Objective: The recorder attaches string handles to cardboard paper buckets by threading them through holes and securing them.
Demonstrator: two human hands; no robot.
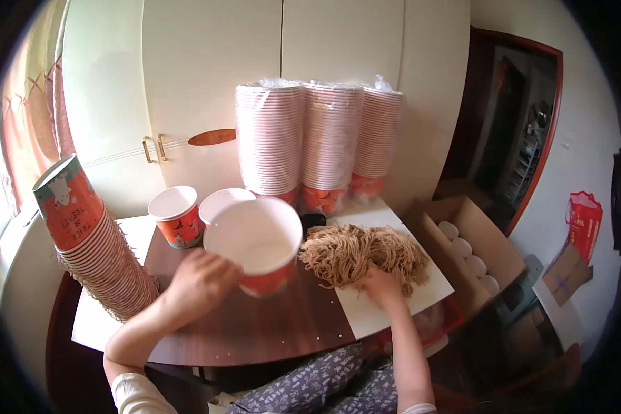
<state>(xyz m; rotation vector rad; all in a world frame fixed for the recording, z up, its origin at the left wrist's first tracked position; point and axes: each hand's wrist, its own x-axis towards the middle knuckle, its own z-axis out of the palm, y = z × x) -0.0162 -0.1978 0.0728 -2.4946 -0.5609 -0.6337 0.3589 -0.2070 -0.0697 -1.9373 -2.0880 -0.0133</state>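
The dark wooden table (255, 331) fills the lower centre, its near edge curving bare before me, the only open stretch; three wrapped stacks of paper bowls (317, 138) wall off the upper centre; a leaning stack of cups (96, 248) crowds the left; an open cardboard box (469, 255) of white lids sits right; my left hand (200, 279) clamps the tilted empty bowl (255, 241) at centre; my right hand (383, 286) closes on the noodle pile (359, 252) on the white board (393, 303).

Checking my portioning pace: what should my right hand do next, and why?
Probably lift a pinch of noodles into the tilted cup: the right hand already grips the pile's edge, and the left hand holds the cup empty beside it.
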